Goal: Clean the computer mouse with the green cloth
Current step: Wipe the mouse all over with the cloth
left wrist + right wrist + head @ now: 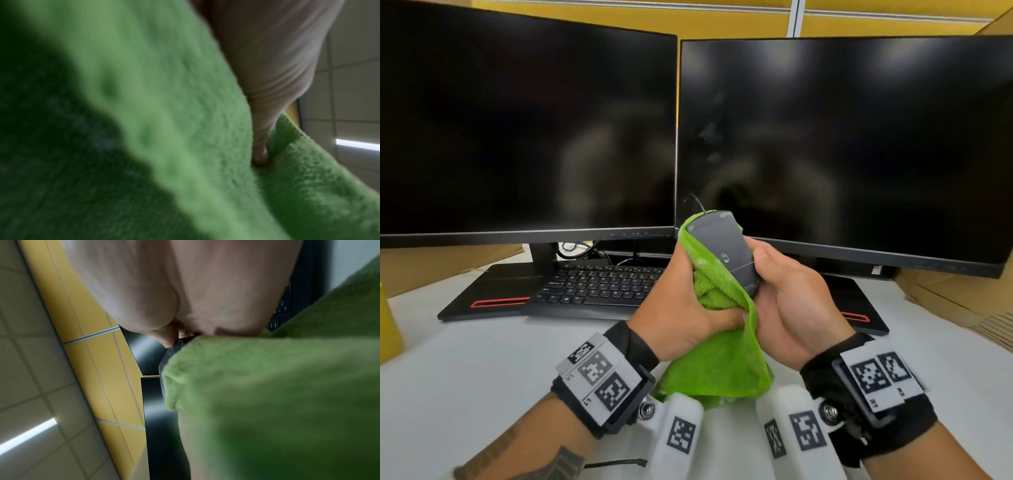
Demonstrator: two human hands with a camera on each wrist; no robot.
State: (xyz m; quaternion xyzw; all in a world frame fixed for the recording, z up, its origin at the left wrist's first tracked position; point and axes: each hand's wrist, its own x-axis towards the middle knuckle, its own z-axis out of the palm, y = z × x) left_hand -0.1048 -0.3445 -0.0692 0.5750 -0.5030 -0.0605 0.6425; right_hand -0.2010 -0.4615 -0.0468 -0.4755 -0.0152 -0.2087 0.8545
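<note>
A grey wired computer mouse is held up above the desk in front of the monitors, its underside toward me. My right hand grips it from the right, thumb on its edge. My left hand clutches the green cloth against the mouse's left side, and the cloth's loose end hangs down between my wrists. The left wrist view is filled with blurred green cloth and part of a hand. In the right wrist view the cloth covers most of the mouse, of which only a dark edge shows.
Two dark monitors stand side by side at the back. A black keyboard lies under the left one on the white desk. Cardboard sits at the right, a yellow object at the left edge.
</note>
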